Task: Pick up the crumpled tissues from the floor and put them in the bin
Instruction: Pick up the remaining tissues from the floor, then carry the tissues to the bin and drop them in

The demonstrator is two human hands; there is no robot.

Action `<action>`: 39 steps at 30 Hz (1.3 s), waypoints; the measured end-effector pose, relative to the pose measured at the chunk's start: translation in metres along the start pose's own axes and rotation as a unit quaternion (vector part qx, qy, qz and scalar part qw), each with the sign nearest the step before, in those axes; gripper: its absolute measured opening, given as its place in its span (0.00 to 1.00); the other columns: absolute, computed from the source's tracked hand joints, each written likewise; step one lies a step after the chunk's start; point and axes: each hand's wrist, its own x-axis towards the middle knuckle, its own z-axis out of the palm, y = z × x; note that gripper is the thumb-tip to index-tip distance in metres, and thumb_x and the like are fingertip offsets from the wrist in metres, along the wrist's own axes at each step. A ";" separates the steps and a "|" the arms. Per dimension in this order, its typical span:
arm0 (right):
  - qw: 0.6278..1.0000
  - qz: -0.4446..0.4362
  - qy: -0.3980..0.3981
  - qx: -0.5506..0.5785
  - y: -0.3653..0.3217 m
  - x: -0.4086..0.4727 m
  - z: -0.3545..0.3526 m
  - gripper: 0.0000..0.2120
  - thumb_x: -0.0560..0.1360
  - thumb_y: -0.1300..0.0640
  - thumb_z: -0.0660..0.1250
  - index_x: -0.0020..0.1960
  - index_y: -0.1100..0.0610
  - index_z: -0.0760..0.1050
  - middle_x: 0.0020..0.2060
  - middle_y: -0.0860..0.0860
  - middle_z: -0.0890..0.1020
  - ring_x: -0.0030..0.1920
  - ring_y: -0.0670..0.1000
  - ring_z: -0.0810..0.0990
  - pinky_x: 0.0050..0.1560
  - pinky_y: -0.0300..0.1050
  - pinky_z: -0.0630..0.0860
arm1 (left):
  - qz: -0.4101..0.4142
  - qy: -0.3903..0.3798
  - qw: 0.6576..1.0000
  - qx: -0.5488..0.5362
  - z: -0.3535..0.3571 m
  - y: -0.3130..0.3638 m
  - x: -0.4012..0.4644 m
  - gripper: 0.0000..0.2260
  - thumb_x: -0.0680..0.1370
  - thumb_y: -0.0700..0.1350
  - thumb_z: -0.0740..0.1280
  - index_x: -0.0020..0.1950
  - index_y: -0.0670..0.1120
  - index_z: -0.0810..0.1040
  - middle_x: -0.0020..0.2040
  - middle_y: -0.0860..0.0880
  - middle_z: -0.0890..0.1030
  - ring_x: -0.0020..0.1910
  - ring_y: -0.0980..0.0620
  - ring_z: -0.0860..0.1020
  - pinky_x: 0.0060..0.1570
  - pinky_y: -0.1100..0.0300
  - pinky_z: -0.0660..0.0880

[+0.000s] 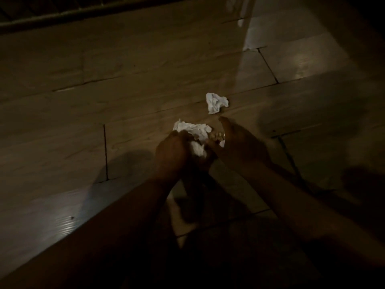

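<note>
The scene is dim. One crumpled white tissue (pixel 216 102) lies alone on the wood-look tile floor, just beyond my hands. My left hand (pixel 173 152) is closed around a bunch of crumpled tissues (pixel 194 132) that sticks out past its fingers. My right hand (pixel 239 142) is beside it, thumb raised, its fingers curled in against the same bunch; a bit of white shows under its palm. No bin is in view.
The tile floor (pixel 104 101) stretches left and ahead, with a bright reflection at the upper right. A dark grille or railing (pixel 83 11) runs along the top left edge. Deep shadow covers the right side and bottom.
</note>
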 end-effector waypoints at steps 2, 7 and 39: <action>0.999 0.010 -0.046 -0.015 0.005 0.006 0.007 0.25 0.77 0.38 0.59 0.69 0.49 0.65 0.63 0.54 0.76 0.59 0.56 0.76 0.53 0.51 0.73 | -0.032 0.074 0.997 -0.013 -0.001 0.008 0.019 0.13 0.77 0.54 0.61 0.57 0.49 0.72 0.52 0.44 0.77 0.45 0.44 0.79 0.36 0.55 0.68; 0.998 -0.006 -0.022 -0.054 0.025 0.001 0.027 0.21 0.76 0.36 0.53 0.52 0.48 0.77 0.49 0.50 0.81 0.48 0.54 0.80 0.49 0.52 0.77 | -0.063 -0.033 0.996 0.057 0.006 0.016 0.051 0.35 0.67 0.74 0.59 0.69 0.59 0.61 0.62 0.40 0.70 0.53 0.39 0.76 0.49 0.47 0.73; 0.892 0.124 0.391 0.191 0.206 0.027 -0.219 0.16 0.74 0.50 0.70 0.32 0.55 0.70 0.26 0.45 0.73 0.27 0.44 0.70 0.28 0.35 0.66 | 0.195 0.036 0.956 -0.216 -0.047 0.354 0.140 0.17 0.73 0.44 0.63 0.25 0.43 0.65 0.21 0.47 0.70 0.22 0.52 0.69 0.29 0.63 0.67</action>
